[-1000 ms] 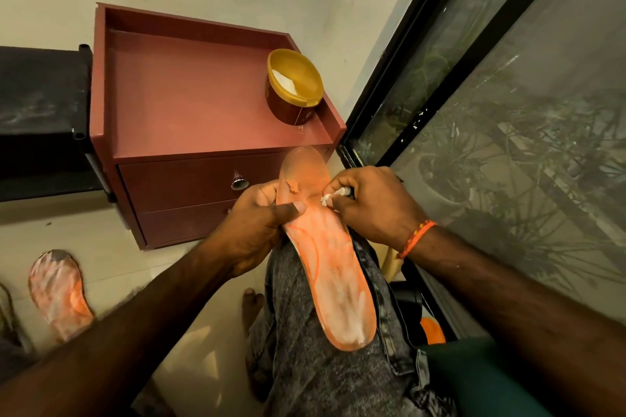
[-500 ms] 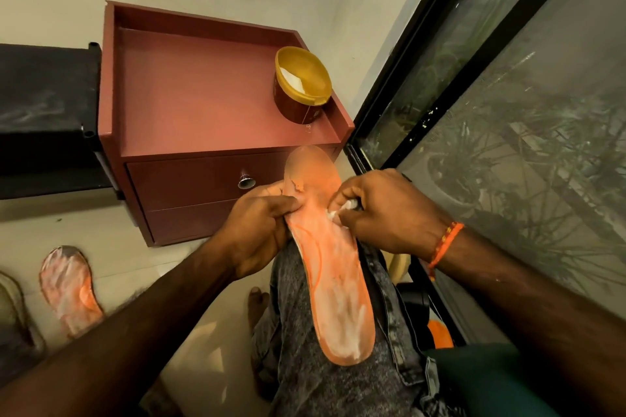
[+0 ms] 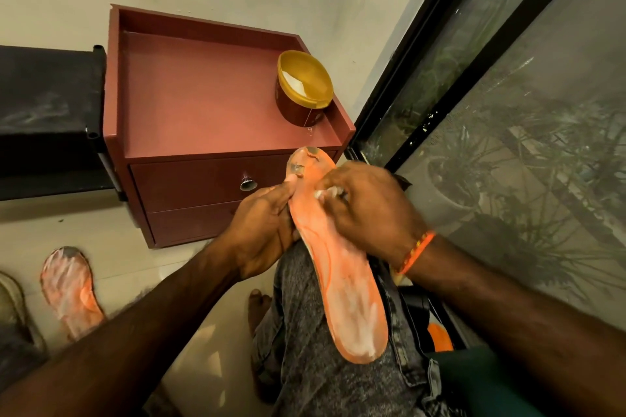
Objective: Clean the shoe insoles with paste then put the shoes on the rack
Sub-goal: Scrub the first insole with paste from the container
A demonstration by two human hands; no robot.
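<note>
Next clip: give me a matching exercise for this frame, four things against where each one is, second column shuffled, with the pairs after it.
Things:
1. paste tub
2. insole being cleaned
3. second insole
4. orange wristband

Places:
A. lying on the floor at the left
B. on the right wrist
C. on top of the red drawer cabinet, near its right edge
D. resting along the person's thigh, gripped by the left hand and rubbed by the right hand

Pairs: 1-C, 2-D, 3-A, 4-B
</note>
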